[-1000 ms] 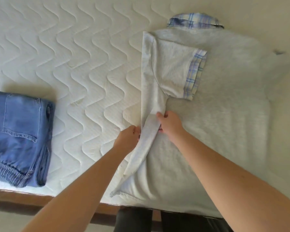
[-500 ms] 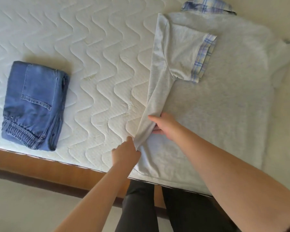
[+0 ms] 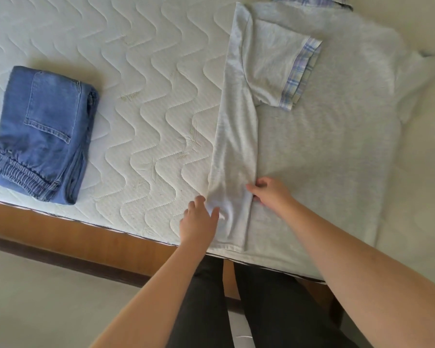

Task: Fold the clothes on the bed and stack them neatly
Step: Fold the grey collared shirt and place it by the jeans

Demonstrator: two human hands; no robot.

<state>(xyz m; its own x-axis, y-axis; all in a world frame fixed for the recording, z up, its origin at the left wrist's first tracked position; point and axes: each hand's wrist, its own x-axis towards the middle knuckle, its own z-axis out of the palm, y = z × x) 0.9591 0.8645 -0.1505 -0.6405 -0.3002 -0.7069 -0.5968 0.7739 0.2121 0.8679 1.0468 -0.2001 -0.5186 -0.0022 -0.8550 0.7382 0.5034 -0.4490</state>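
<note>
A grey short-sleeved shirt (image 3: 324,156) with plaid collar and cuffs lies spread flat on the white quilted mattress (image 3: 141,101). Its left side is folded inward as a long strip, and the left sleeve lies across the chest. My left hand (image 3: 199,221) pinches the outer edge of that strip near the hem. My right hand (image 3: 270,193) holds the strip's inner edge with curled fingers, a little farther up. Blue jeans (image 3: 43,134) sit folded at the left of the bed, apart from the shirt.
The wooden bed frame (image 3: 68,231) runs along the near edge, with pale floor (image 3: 35,310) below it. My legs in dark trousers (image 3: 266,310) stand against the bed. The shirt's right sleeve (image 3: 417,79) is spread out at the far right.
The folded strip, lifted between both hands before, now lies flat on the shirt. Both hands have moved down it toward the hem.
</note>
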